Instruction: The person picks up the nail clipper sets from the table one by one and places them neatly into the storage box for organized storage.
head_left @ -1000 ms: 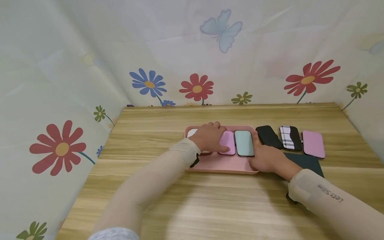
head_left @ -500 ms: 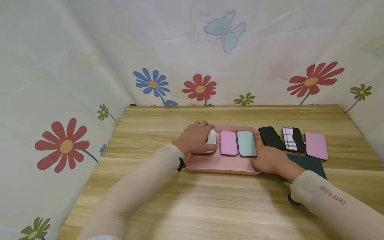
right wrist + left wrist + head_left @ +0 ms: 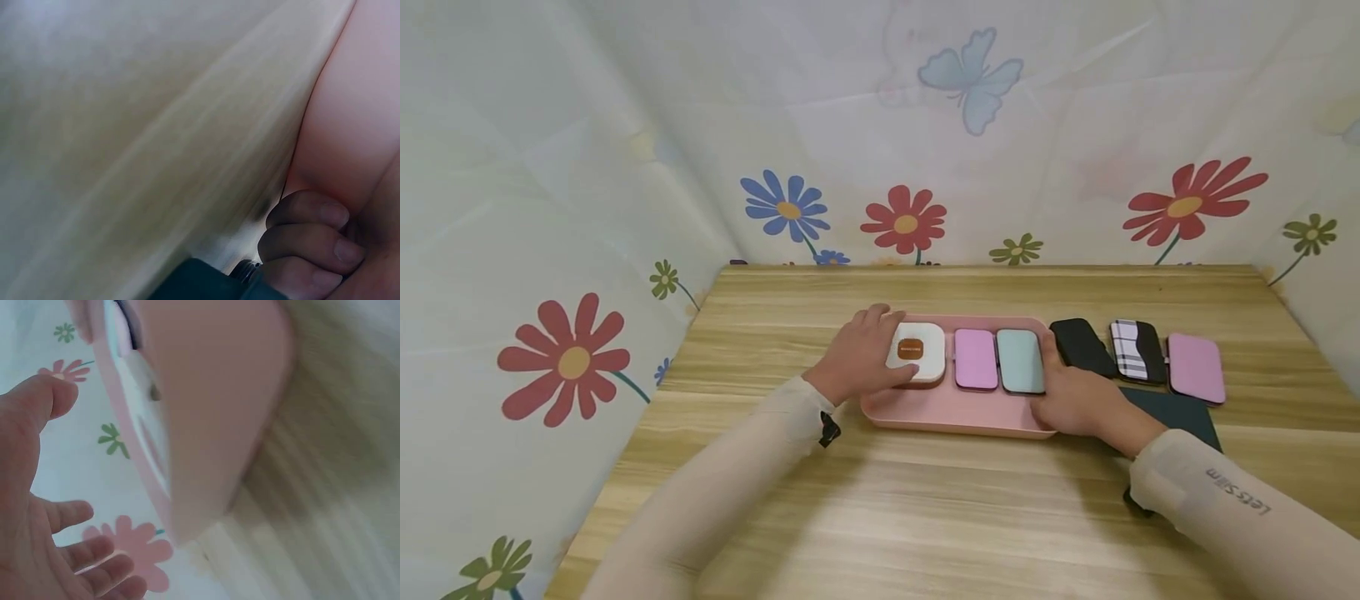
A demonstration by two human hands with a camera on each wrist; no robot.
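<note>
A shallow pink tray [image 3: 955, 417] lies on the wooden table. Inside it, from left to right, are a white rounded box [image 3: 931, 354] with a brown label, a pink flat case [image 3: 975, 360] and a mint flat case [image 3: 1020, 362]. My left hand [image 3: 857, 354] is spread at the tray's left end, its thumb over the white box's near corner in the head view. Straight, separated fingers show in the left wrist view. At the right end my right hand [image 3: 1078, 400] grips the tray's edge, index finger along the rim. Its other fingers [image 3: 306, 244] curl against the tray's outside.
Right of the tray lie a black flat case [image 3: 1082, 346], a plaid-and-black case [image 3: 1138, 351] and another pink case [image 3: 1197, 368]. A dark green flat piece [image 3: 1176, 414] sits partly under the right wrist. A flower-printed curtain [image 3: 820, 125] closes off the back and sides.
My left hand has moved left from the pink case, past the white box, to the tray's left end, uncovering both. My right hand has kept its place on the tray.
</note>
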